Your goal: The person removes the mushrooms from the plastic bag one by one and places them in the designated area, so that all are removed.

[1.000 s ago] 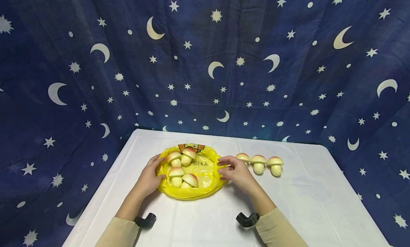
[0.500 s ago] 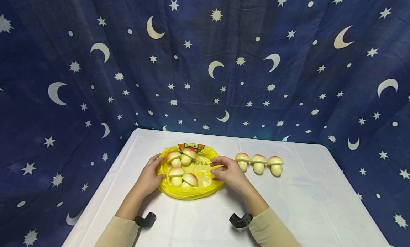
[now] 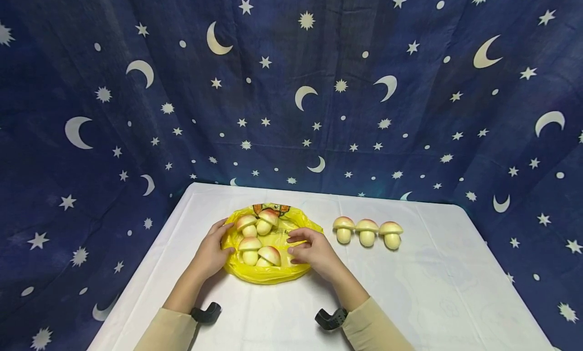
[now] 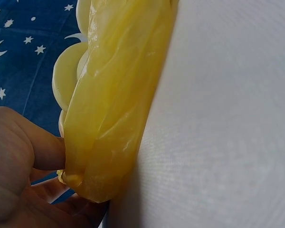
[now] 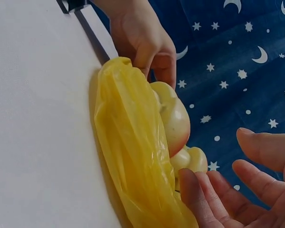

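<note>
A yellow plastic bag [image 3: 268, 276] lies on the table with its mouth spread wide. Inside, toward its left half, sit several toy mushrooms [image 3: 249, 251] with pale stems and reddish caps. My left hand [image 3: 212, 251] holds the bag's left edge, the thumb [image 4: 46, 149] at the rim and the other fingers around the outside. Over the bag's right part hovers my right hand [image 3: 314, 252]; its fingers are loosely bent and apart, with nothing between them. In the right wrist view its fingertips [image 5: 192, 183] come near the bag's rim, beside the mushrooms.
Right of the bag, three more toy mushrooms [image 3: 367, 232] stand in a row on the white-covered table [image 3: 432, 290]. A dark blue curtain [image 3: 291, 88] with moons and stars hangs behind and at both sides. Each wrist wears a black camera mount [image 3: 331, 319].
My right hand has moved left from the bag's right edge to over its inside, uncovering the leftmost mushroom of the row. My left hand has stayed at the left edge.
</note>
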### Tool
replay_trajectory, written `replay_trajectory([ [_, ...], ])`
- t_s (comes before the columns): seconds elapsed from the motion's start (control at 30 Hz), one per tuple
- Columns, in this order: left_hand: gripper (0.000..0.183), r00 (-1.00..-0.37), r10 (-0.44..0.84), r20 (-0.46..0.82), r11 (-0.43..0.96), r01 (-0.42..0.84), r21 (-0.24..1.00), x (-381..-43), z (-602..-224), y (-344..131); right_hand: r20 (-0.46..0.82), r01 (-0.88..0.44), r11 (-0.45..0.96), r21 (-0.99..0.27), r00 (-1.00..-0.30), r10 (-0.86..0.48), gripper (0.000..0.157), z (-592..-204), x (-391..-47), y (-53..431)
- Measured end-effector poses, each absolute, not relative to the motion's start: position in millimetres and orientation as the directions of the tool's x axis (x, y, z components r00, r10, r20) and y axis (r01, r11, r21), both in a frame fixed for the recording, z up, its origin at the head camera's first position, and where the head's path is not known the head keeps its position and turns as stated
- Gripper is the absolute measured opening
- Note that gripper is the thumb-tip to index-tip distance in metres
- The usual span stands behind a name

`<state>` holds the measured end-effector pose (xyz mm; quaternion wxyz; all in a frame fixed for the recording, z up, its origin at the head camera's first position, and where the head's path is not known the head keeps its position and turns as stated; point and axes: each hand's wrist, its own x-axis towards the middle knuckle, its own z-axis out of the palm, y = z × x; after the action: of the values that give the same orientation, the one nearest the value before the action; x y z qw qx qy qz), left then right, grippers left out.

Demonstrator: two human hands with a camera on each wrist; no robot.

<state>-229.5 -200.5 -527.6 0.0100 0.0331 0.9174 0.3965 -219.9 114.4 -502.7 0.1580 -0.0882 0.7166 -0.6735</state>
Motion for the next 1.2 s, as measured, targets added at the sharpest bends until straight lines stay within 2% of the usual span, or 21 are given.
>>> replay_trajectory([
  [0.67,0.069,-0.997,0.073,0.006,0.674,0.054,0.737,-229.2,-527.9,-200.6,-0.153,0.109,0.142,-0.984,-0.925,-0.348,0.048,-513.1,-215.8,95.8],
  [1.2,0.068,-0.997,0.07,0.019,0.67,0.061,0.74,-228.9,-528.2,-201.3,-0.144,0.066,0.214,-0.975,-0.916,-0.375,0.053,-519.0,-216.8,88.9],
])
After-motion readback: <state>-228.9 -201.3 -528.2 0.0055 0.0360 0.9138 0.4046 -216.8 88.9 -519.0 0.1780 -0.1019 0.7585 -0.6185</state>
